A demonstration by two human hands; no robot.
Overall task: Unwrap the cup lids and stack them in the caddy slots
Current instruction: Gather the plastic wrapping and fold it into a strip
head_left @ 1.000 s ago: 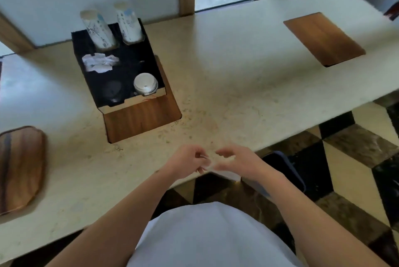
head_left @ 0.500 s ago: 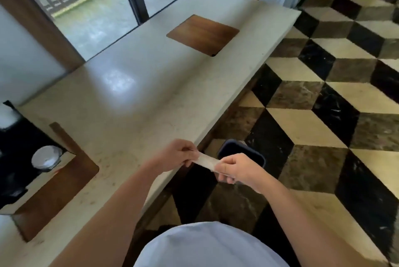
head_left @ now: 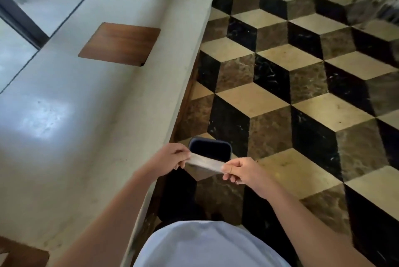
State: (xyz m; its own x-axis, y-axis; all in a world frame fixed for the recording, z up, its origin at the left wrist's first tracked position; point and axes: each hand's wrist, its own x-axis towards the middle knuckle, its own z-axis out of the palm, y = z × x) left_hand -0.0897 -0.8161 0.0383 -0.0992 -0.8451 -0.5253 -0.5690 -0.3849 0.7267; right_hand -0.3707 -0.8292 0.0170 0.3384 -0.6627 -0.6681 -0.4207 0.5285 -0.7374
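A clear plastic wrapper (head_left: 205,162) is stretched flat between my two hands, just past the counter's front edge. My left hand (head_left: 170,160) pinches its left end and my right hand (head_left: 241,171) pinches its right end. The wrapper hangs over a dark blue bin (head_left: 210,150) that stands on the floor below. No lids and no caddy are in view.
The pale stone counter (head_left: 86,115) runs along my left, with a wooden inset panel (head_left: 119,43) toward its far end and another wooden corner (head_left: 21,256) at bottom left. A patterned marble floor (head_left: 302,94) fills the right side.
My view has swung right, so the caddy with its lids has left the frame. Both hands have moved past the counter edge and pulled the wrapper out flat over the bin.
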